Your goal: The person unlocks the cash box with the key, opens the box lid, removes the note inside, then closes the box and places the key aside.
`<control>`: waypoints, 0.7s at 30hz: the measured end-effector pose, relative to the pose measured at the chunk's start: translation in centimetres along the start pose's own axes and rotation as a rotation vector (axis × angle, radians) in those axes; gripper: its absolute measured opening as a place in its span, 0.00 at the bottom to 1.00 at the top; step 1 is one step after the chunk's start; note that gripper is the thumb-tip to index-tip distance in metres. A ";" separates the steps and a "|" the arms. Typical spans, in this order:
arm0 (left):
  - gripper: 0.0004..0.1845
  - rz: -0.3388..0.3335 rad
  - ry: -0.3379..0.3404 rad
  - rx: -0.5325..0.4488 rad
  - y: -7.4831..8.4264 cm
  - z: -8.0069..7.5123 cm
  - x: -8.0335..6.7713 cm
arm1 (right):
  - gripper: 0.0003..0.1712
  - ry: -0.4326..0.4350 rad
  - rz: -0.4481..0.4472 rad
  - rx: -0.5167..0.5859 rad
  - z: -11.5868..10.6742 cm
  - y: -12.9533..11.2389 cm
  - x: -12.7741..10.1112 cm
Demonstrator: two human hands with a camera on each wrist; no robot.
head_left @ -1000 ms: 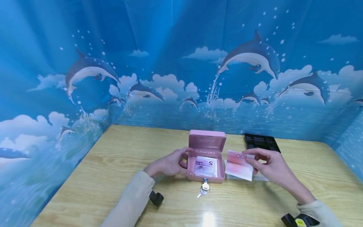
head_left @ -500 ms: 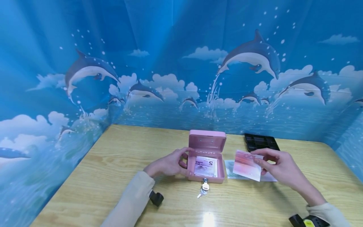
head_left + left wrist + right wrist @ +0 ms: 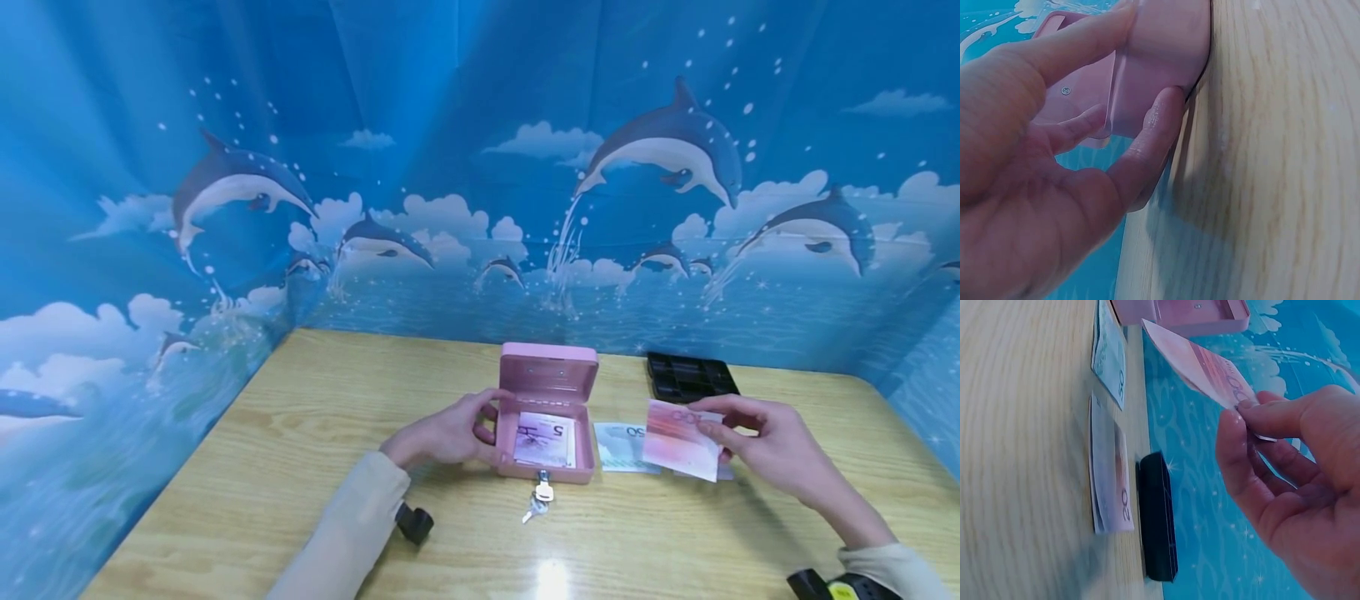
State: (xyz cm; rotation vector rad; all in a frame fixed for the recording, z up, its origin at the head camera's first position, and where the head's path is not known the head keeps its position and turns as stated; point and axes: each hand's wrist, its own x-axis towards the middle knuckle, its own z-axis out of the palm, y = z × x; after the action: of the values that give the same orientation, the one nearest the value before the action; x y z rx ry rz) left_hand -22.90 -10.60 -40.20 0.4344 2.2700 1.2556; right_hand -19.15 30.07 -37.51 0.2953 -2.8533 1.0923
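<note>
A pink cash box (image 3: 547, 417) stands open on the wooden table (image 3: 300, 467), lid upright, with a banknote marked 5 (image 3: 545, 439) lying inside and keys (image 3: 538, 497) in its front lock. My left hand (image 3: 450, 433) grips the box's left side; in the left wrist view its fingers (image 3: 1154, 137) curl round the pink wall (image 3: 1160, 56). My right hand (image 3: 765, 442) pinches a pink 100 banknote (image 3: 681, 438) above the table to the right of the box. The right wrist view shows that note (image 3: 1204, 369) held between thumb and fingers.
A 50 banknote (image 3: 622, 444) lies flat just right of the box, and a 20 note (image 3: 1110, 481) lies beside it under my right hand. A black coin tray (image 3: 690, 377) sits behind them. A blue dolphin backdrop walls the table on three sides.
My right hand has carried the pink note to the right, away from the box, uncovering the 50 note on the table. The left hand and box have stayed still.
</note>
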 end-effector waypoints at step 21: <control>0.47 0.039 -0.021 -0.016 -0.1 -0.1 0.1 | 0.16 0.007 0.048 -0.042 -1.8 3.0 -0.6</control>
State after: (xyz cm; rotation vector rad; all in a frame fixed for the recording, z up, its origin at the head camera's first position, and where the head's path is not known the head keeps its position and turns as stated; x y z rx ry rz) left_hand -23.00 -10.69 -40.26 0.4852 2.2426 1.2816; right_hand -19.18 33.58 -38.25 0.2208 -2.8871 1.0382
